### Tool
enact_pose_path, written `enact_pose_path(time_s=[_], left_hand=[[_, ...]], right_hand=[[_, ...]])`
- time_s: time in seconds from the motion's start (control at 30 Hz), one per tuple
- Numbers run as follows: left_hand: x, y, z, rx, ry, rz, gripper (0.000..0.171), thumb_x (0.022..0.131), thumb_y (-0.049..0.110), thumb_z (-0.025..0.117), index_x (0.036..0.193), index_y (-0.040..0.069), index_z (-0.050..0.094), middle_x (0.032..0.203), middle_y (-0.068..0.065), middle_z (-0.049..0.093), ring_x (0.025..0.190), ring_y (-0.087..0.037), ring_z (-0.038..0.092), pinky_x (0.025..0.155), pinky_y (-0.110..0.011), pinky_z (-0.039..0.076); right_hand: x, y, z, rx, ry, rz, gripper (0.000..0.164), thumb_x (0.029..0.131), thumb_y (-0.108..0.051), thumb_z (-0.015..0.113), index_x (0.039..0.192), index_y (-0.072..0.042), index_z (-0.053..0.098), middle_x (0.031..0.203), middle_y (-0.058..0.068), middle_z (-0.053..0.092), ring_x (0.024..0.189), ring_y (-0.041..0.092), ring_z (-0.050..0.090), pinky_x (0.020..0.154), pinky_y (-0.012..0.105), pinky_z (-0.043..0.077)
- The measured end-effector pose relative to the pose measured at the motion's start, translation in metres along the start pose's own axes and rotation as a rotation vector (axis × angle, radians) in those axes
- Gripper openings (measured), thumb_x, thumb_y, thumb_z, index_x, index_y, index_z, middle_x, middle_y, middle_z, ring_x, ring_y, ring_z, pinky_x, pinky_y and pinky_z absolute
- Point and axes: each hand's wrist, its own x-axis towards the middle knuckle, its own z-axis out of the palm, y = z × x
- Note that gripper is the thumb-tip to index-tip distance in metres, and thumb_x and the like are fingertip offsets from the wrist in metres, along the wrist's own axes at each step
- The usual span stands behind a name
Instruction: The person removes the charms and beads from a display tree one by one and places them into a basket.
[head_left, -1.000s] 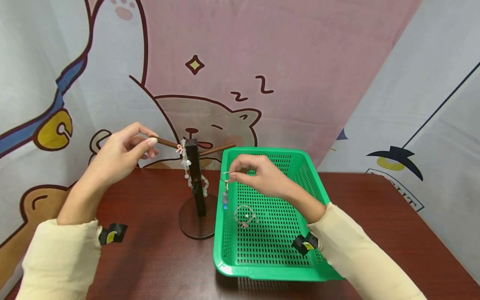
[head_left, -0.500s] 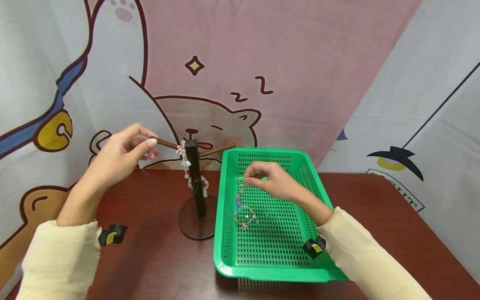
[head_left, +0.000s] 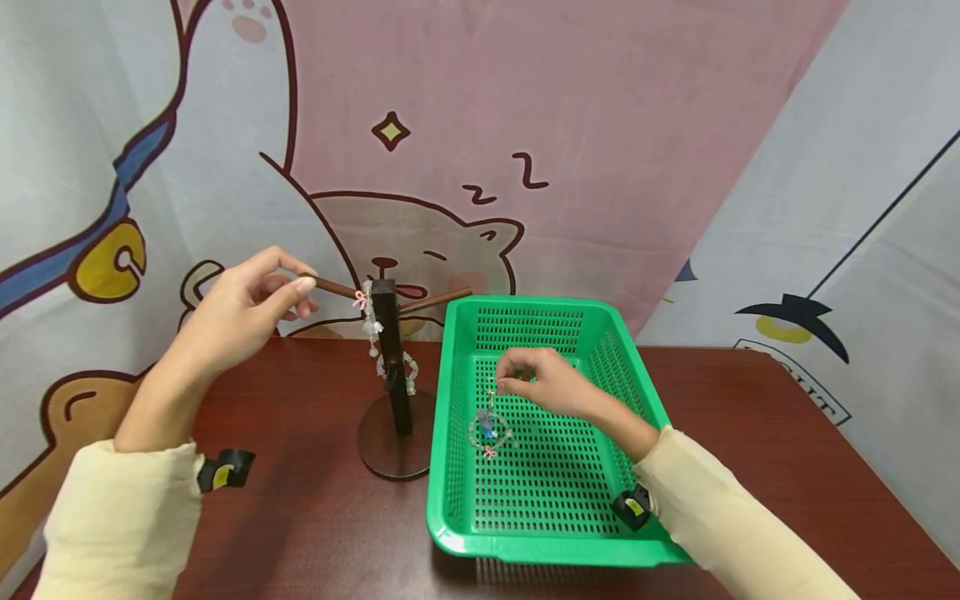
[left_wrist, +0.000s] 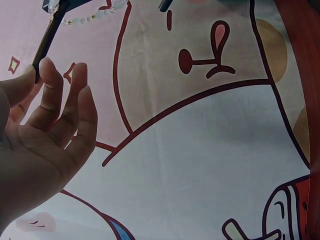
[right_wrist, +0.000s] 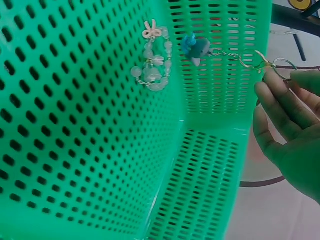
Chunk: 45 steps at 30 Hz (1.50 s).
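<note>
My left hand [head_left: 243,312] pinches the left tip of the wooden arm [head_left: 333,287] of a dark jewelry stand [head_left: 391,342] between thumb and forefinger. On that arm hangs a beaded bracelet [head_left: 371,321] with a pink bow, close to the post. Over the green basket, my right hand [head_left: 547,383] holds a keychain by its ring, thumb against fingers. The keychain's grey and blue charm [right_wrist: 199,49] dangles from a gold chain, shaped like a small sea animal. Below it on the basket floor lies another beaded bracelet [right_wrist: 152,80] with a pink bow.
The green perforated basket [head_left: 437,467] stands right of the round stand base [head_left: 378,454] on a reddish-brown table [head_left: 300,517]. Another bead bracelet [head_left: 411,371] hangs lower on the stand. A second wooden arm [head_left: 438,297] points right. Behind hangs a cartoon-printed cloth [head_left: 600,125].
My right hand has moved right and down, away from the stand, carrying the keychain deeper over the basket until its charm overlaps the bracelet there. The left hand has stayed on the arm's tip.
</note>
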Motion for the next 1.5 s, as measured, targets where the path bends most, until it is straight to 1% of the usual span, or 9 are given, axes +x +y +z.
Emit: enact_pose_path(time_s=[0.13,0.23,0.33,0.5,0.6,0.77,1.07,1.23,1.5], left_hand=[[0.0,0.0,0.0,-0.007,-0.002,0.006,0.013,0.094,0.012,0.052,0.103,0.004,0.057,0.071,-0.005,0.061,0.066,-0.007,0.055,0.061,-0.017,0.042],[0.0,0.001,0.0,-0.011,-0.001,0.011,0.013,0.094,0.012,0.051,0.103,0.004,0.057,0.071,-0.004,0.06,0.066,-0.007,0.055,0.06,-0.017,0.042],[0.0,0.002,0.0,-0.009,-0.001,0.008,0.013,0.094,0.013,0.052,0.104,0.005,0.057,0.071,-0.004,0.06,0.066,-0.007,0.055,0.06,-0.018,0.042],[0.0,0.003,0.0,-0.001,0.0,0.0,0.013,0.094,0.013,0.052,0.103,0.005,0.057,0.071,-0.004,0.06,0.067,-0.007,0.055,0.059,-0.019,0.042],[0.0,0.002,0.0,-0.009,0.0,0.003,0.013,0.094,0.013,0.052,0.103,0.005,0.057,0.071,-0.003,0.06,0.066,-0.007,0.055,0.059,-0.019,0.042],[0.001,0.002,0.0,-0.023,-0.001,0.01,0.013,0.094,0.012,0.052,0.103,0.004,0.057,0.071,-0.003,0.061,0.066,-0.007,0.056,0.061,-0.017,0.042],[0.001,0.002,0.0,-0.014,0.0,0.01,0.013,0.094,0.012,0.052,0.103,0.005,0.057,0.071,-0.003,0.061,0.066,-0.007,0.056,0.061,-0.017,0.043],[0.0,0.002,0.001,-0.011,-0.002,0.009,0.013,0.094,0.012,0.052,0.103,0.004,0.057,0.072,-0.005,0.061,0.066,-0.007,0.056,0.063,-0.016,0.043],[-0.001,0.001,0.001,-0.021,0.004,0.015,0.013,0.094,0.011,0.052,0.104,0.003,0.057,0.071,-0.005,0.061,0.065,-0.006,0.056,0.063,-0.015,0.044]], right_hand=[[-0.002,0.005,0.002,0.004,-0.014,0.024,0.004,0.089,-0.007,0.059,0.086,-0.008,0.061,0.081,0.002,0.064,0.075,0.013,0.06,0.065,0.032,0.046],[-0.002,0.009,0.004,0.011,-0.022,0.031,0.006,0.088,-0.005,0.059,0.085,-0.01,0.061,0.081,0.003,0.064,0.077,0.02,0.061,0.066,0.033,0.047],[-0.003,0.012,0.006,0.028,-0.037,0.037,0.005,0.088,-0.004,0.059,0.084,-0.007,0.061,0.082,0.004,0.063,0.079,0.025,0.061,0.066,0.032,0.047],[-0.003,0.016,0.01,0.017,-0.05,0.051,0.006,0.087,-0.003,0.06,0.084,-0.008,0.061,0.083,0.002,0.062,0.079,0.019,0.06,0.067,0.034,0.047],[-0.002,0.017,0.011,-0.001,-0.054,0.064,0.006,0.087,-0.004,0.061,0.086,-0.01,0.062,0.082,0.0,0.063,0.078,0.016,0.06,0.065,0.032,0.047],[-0.003,0.017,0.01,-0.008,-0.061,0.084,0.006,0.085,-0.004,0.062,0.089,-0.01,0.061,0.083,0.001,0.064,0.076,0.013,0.059,0.061,0.027,0.046],[-0.001,0.01,0.002,-0.034,-0.057,0.08,0.011,0.086,-0.009,0.063,0.097,-0.008,0.06,0.085,0.003,0.065,0.071,0.012,0.06,0.06,0.028,0.046],[0.003,0.001,-0.005,-0.034,-0.049,0.094,0.014,0.087,-0.012,0.063,0.1,-0.009,0.06,0.086,0.003,0.065,0.068,0.012,0.059,0.06,0.029,0.046],[0.014,-0.019,-0.019,-0.034,-0.014,0.077,0.017,0.087,-0.014,0.063,0.103,-0.009,0.061,0.087,0.002,0.064,0.071,0.014,0.059,0.062,0.032,0.045]])
